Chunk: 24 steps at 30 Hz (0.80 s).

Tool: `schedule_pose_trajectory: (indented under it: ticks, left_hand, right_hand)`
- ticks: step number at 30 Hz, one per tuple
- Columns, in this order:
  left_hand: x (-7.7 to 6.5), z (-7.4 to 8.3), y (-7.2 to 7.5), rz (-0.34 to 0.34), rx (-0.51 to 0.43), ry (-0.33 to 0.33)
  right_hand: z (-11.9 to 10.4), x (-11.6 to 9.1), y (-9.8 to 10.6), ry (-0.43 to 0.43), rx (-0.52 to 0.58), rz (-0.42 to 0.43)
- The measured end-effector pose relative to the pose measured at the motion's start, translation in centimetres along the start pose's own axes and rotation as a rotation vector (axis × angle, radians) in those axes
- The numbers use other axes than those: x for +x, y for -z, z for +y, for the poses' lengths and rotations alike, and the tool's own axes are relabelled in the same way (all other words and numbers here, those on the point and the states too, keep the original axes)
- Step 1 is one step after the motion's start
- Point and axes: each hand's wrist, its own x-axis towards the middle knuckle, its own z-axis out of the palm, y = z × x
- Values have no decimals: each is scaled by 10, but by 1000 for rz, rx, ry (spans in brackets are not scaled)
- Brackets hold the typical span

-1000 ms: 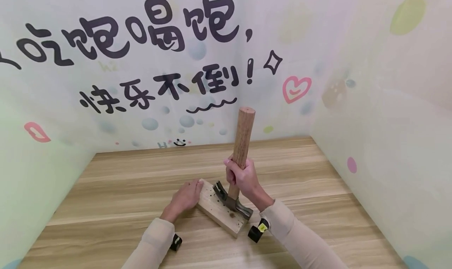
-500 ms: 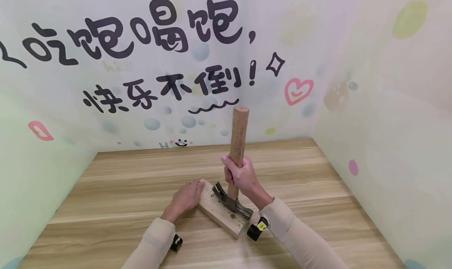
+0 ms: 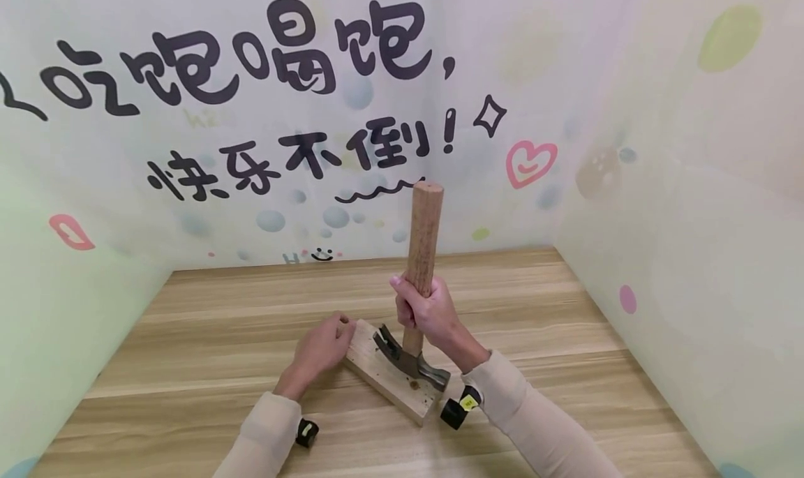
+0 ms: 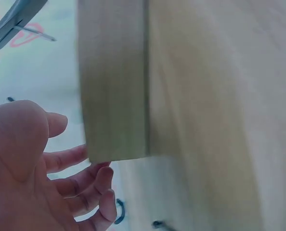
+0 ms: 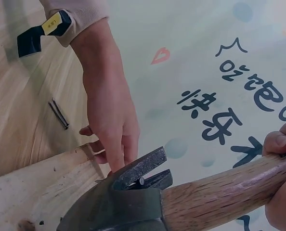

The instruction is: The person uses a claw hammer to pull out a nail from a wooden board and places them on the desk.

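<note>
My right hand (image 3: 430, 310) grips the wooden handle of a claw hammer (image 3: 423, 248), which stands upright with its dark head low at the board. Between the claws sits a nail (image 4: 34, 32), its head (image 5: 142, 181) showing in the right wrist view. Below lies a thick wooden board (image 3: 389, 384), its top marked by several small dark holes or nails and a knot. At the board's far left end is my left hand (image 3: 319, 349). Its fingers are loosely bent beside that end, and its thumb is apart from the wood in the left wrist view.
Dark nail-like pieces (image 5: 58, 114) lie on the wood-grain table (image 3: 207, 345) beyond the board. White printed walls (image 3: 490, 206) bound the table at the back and both sides.
The hammer handle has tipped slightly left, and its claw has shifted a little left. My left hand has loosened at the board's end and moved slightly left.
</note>
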Motion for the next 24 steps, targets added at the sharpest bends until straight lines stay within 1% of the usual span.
schedule_pose_trajectory:
  ticks: [4,7,11,13,17,20,24]
  left_hand:
    - [-3,3,11,34,-48,5]
    - [-6,7,17,47,-58,-1]
    - [-11,12,21,51,-65,-28]
    - [-13,15,22,59,-69,-57]
    - [-18,22,22,56,-112,-131]
    - [-21,27,23,30,-168,-177]
    - [-26,35,27,-5,-219,-228]
  right_hand:
    - [-6,0,-1,17,2,-10]
    - [-10,0,-1,24,3,-10]
    - [-16,0,-1,36,-6,-8]
    - [-19,0,0,37,-7,-8]
    - [-23,0,1,33,10,-9]
    - [-26,0,3,37,28,-14]
    - [-31,1,5,64,35,-29]
